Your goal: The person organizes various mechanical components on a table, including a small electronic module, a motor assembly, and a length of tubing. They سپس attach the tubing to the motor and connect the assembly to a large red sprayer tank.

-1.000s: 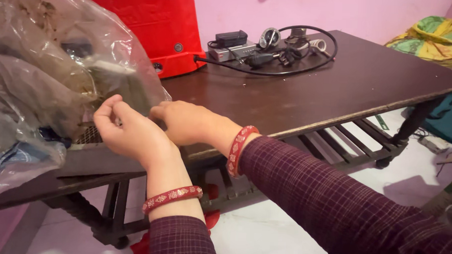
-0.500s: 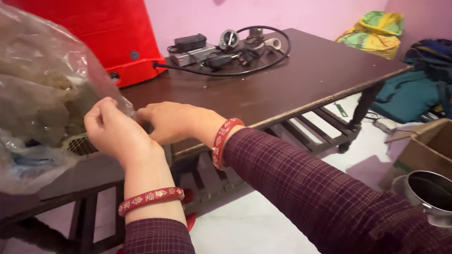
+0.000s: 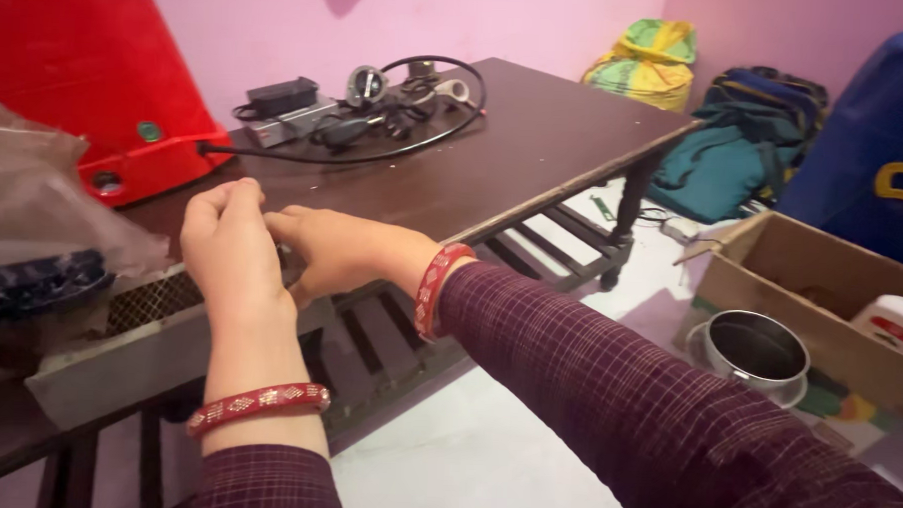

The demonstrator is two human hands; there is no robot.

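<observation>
Pinched fingertip to fingertip, left hand (image 3: pixel 234 244) and right hand (image 3: pixel 346 252) grip something too small to identify, beside the clear plastic bag (image 3: pixel 42 225) on the dark wooden tabletop (image 3: pixel 495 155); slackening could drop it.

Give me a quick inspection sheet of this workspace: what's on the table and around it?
Surface: dark wooden table.
Job's things: clear plastic bag at the table's left end, on a grey mesh tray.
Clutter: red box.
Grippers: left hand and right hand meet fingertip to fingertip; anything pinched is too small to tell.
Cables: black cable looped around adapters.
Surroundings: cardboard box, steel pot, bags on the floor.
</observation>
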